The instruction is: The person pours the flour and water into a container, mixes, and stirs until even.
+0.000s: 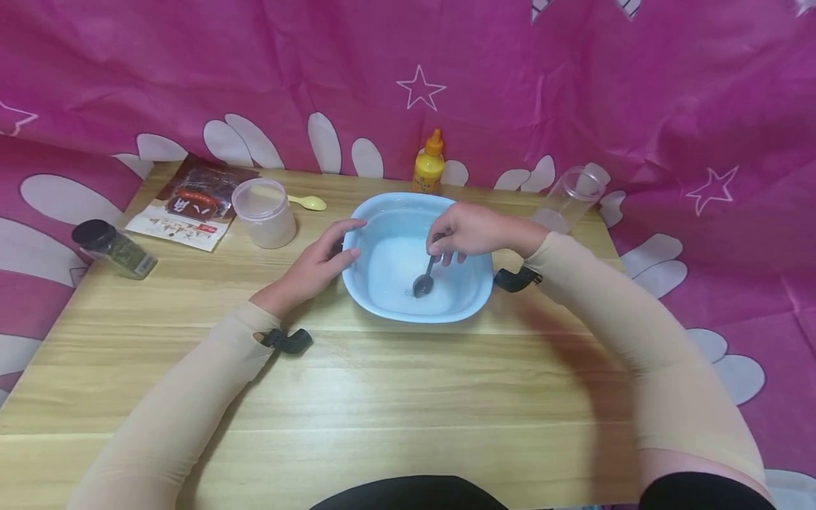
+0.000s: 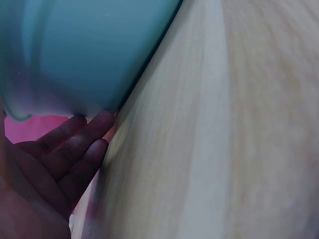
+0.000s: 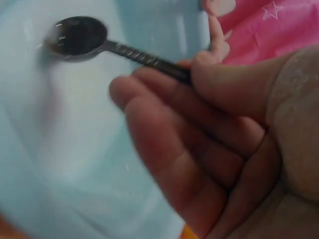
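Two hands are working at a pale blue basin (image 1: 382,212) sitting mid-counter (image 1: 408,397). Right hand (image 1: 468,230) is hovering over the basin, fingers (image 3: 164,129) curled, thumb and forefinger pinching the thin ridged handle of a dark metal spoon (image 1: 423,282); spoon bowl is dipping into white liquid or powder at the basin bottom, can't tell which. Other right fingers are hanging loosely bent, holding nothing. Left hand (image 1: 315,265) is lying against the basin's left outer wall, fingers (image 2: 79,139) nearly straight and relaxed, tips touching the smooth plastic side, thumb resting near the rim. Nothing is being grasped by it, just steadying contact.

Basin is rounded-square, glossy plastic. Counter is light wood-grain laminate. Beige sleeves are covering both forearms, a black clip-like mount sitting at each wrist.

Behind the basin an orange-capped yellow squeeze bottle (image 1: 428,164) is standing upright. To the left, a translucent round tub (image 1: 264,212) is standing, a pale yellow plastic spoon (image 1: 309,202) lying just beside it, then a flat printed packet (image 1: 194,202) and a dark-lidded spice jar (image 1: 113,248) lying on its side. A clear plastic cup (image 1: 570,198) is tilting at the right rear edge. Pink star-and-petal cloth (image 1: 408,71) is draping around.
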A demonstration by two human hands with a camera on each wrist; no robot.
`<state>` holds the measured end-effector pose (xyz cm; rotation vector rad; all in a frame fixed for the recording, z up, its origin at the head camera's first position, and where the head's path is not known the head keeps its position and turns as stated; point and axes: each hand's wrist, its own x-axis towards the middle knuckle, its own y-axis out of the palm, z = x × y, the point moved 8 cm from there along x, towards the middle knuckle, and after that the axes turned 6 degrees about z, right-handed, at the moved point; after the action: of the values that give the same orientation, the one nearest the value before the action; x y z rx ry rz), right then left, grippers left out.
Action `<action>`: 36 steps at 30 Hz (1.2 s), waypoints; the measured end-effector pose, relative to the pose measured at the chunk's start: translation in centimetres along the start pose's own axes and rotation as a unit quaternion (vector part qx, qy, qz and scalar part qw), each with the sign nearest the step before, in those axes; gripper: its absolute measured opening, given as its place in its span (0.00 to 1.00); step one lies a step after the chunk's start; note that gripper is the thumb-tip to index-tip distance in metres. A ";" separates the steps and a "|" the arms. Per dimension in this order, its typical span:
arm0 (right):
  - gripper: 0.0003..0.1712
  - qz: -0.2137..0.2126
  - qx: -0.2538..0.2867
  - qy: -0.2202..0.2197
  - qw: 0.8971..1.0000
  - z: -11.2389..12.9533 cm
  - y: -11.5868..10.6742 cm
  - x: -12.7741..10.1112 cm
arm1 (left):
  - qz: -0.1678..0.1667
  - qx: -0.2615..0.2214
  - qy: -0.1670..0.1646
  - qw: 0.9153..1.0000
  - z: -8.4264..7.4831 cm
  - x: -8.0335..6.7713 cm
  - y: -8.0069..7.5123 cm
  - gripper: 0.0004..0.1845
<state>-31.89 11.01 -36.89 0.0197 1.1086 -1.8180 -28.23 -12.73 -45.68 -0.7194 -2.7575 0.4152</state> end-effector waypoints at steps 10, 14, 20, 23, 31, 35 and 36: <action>0.08 -0.120 -0.087 0.026 0.989 -0.8 -2.4 -1.8 | -0.004 -0.001 -0.012 1.000 0.3 -0.5 0.3 0.29; 0.10 -0.157 -0.104 0.006 0.982 -0.8 -2.4 -2.3 | -0.002 -0.001 -0.014 1.000 0.5 -0.7 0.5 0.29; 0.09 -0.210 -0.140 -0.023 0.967 -0.6 -2.6 -3.3 | -0.007 0.000 -0.007 1.000 0.2 -0.3 0.2 0.28; 0.09 -0.221 -0.146 -0.031 0.964 -0.7 -2.3 -3.7 | -0.007 0.004 -0.006 1.000 0.1 -0.2 0.1 0.28; 0.10 -0.247 -0.118 -0.036 0.961 -1.6 -1.6 -5.0 | -0.005 0.003 -0.008 1.000 0.0 -0.2 0.1 0.28; 0.09 -0.266 -0.111 -0.030 0.957 -2.0 -1.4 -5.9 | -0.004 0.000 -0.008 1.000 -0.1 -0.2 0.1 0.29; 0.09 -0.272 -0.112 -0.029 0.955 -2.1 -1.4 -6.2 | -0.005 0.000 -0.008 1.000 -0.2 -0.2 0.1 0.29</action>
<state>-30.55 17.06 -34.43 -0.5169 1.3615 -2.1374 -27.94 -12.70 -45.60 -0.7061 -2.7737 0.4217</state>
